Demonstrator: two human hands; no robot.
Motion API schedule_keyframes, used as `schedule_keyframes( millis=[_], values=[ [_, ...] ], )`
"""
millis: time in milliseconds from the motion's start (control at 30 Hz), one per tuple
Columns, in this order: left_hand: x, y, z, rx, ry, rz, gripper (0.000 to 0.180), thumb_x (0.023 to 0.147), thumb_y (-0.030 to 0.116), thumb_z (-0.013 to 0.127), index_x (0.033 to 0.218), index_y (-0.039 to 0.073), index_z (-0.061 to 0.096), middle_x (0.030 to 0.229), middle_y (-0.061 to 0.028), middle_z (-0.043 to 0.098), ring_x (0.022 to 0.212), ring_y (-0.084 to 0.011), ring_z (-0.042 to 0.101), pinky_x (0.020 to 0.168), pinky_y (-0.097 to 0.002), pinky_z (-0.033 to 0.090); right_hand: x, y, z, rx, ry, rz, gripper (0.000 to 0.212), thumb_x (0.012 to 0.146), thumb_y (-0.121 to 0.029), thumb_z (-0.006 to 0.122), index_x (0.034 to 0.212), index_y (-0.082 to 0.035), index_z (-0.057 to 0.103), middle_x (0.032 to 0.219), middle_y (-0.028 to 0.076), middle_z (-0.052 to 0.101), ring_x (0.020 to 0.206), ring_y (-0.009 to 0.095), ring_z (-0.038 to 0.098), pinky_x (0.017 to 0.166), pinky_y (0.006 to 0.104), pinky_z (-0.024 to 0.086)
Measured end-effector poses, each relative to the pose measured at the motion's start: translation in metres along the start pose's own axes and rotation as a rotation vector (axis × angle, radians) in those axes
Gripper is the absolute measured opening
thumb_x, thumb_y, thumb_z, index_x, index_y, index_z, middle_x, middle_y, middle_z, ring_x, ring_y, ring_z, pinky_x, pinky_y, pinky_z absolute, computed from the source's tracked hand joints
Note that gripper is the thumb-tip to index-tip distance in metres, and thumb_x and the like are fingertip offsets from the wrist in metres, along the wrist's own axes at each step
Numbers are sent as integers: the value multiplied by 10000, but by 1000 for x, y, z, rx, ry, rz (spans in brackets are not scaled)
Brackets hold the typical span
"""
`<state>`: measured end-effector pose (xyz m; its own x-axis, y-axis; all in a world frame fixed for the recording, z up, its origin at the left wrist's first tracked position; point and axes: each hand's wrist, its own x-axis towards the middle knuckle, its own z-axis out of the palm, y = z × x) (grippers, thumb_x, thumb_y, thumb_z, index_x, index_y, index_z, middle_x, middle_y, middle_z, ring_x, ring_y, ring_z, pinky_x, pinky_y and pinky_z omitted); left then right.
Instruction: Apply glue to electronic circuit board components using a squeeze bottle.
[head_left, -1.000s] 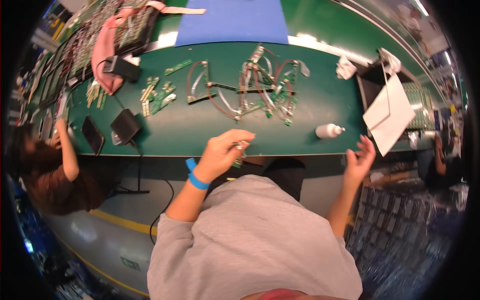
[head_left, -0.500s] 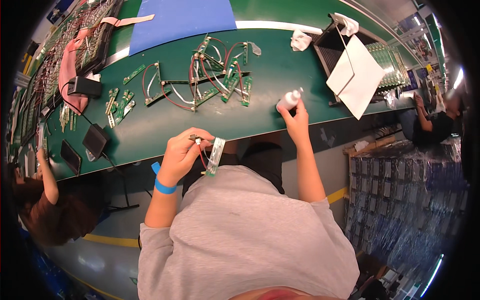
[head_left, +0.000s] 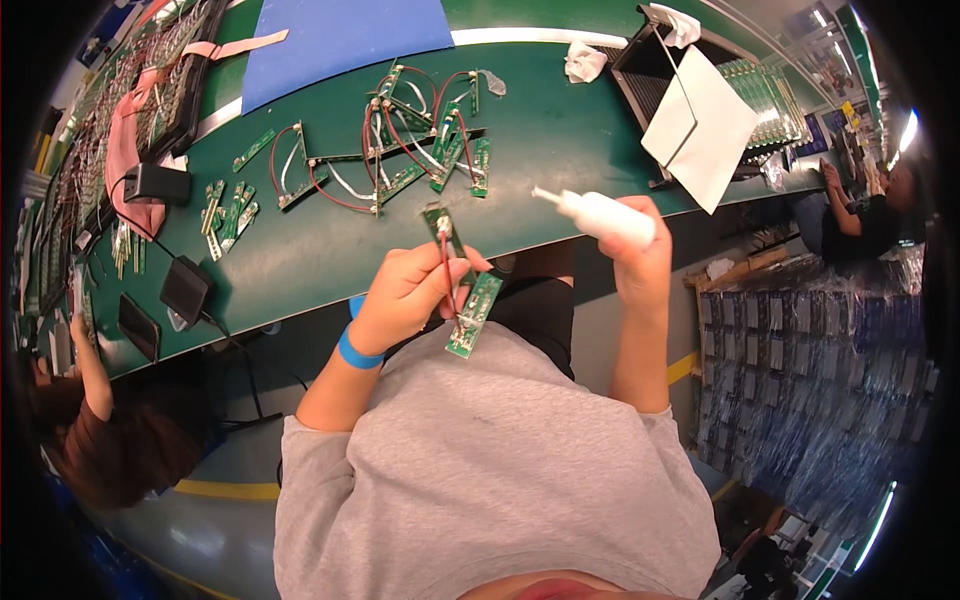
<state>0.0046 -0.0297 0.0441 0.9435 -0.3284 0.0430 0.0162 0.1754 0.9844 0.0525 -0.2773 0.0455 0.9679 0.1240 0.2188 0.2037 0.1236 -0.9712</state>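
My left hand, with a blue band at the wrist, pinches a pair of narrow green circuit boards joined by red and white wires. One board stands up above the fingers and the other hangs below them. My right hand is wrapped round a white squeeze bottle with a thin nozzle. The bottle lies tilted, nozzle toward the left, above the table's near edge. Beyond my hands, a cluster of wired circuit boards lies on the green table.
Loose small boards lie at left near a black box and a phone-like dark slab. A blue mat lies at the back. At right, a black rack holds boards beside a white sheet. Other people sit at both sides.
My right hand has lifted the bottle toward me and tipped it so the nozzle points left. My left hand has moved right and turned the boards, showing their green faces.
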Motion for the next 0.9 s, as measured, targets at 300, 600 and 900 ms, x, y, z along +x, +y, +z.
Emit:
schedule_keyframes(
  millis=[300, 600, 900],
  values=[
    [-4, 15, 10, -261, -71, -129, 190, 855, 159, 491, 878, -10, 574, 540, 2, 495, 457, -43, 459, 419, -178, 351, 18, 0, 29, 850, -176, 127, 571, 663, -408, 679, 1061, -46, 486, 613, 3, 469, 410, 86, 338, 416, 220, 228],
    [-7, 25, 12, -301, -22, -117, 176, 851, 139, 497, 863, -18, 575, 511, 11, 487, 411, -31, 443, 377, -177, 331, 21, -33, 28, 980, -327, 62, 548, 633, -354, 732, 930, -108, 343, 692, -20, 370, 487, 70, 330, 530, 227, 283],
    [-12, 35, 18, -53, 16, 77, 142, 816, 10, 493, 914, -36, 584, 484, 22, 509, 409, -22, 489, 365, -158, 364, 5, -32, 60, 418, -180, -222, 508, 619, -373, 725, 785, -114, 321, 634, 6, 383, 491, 96, 348, 509, 257, 274]
  ],
)
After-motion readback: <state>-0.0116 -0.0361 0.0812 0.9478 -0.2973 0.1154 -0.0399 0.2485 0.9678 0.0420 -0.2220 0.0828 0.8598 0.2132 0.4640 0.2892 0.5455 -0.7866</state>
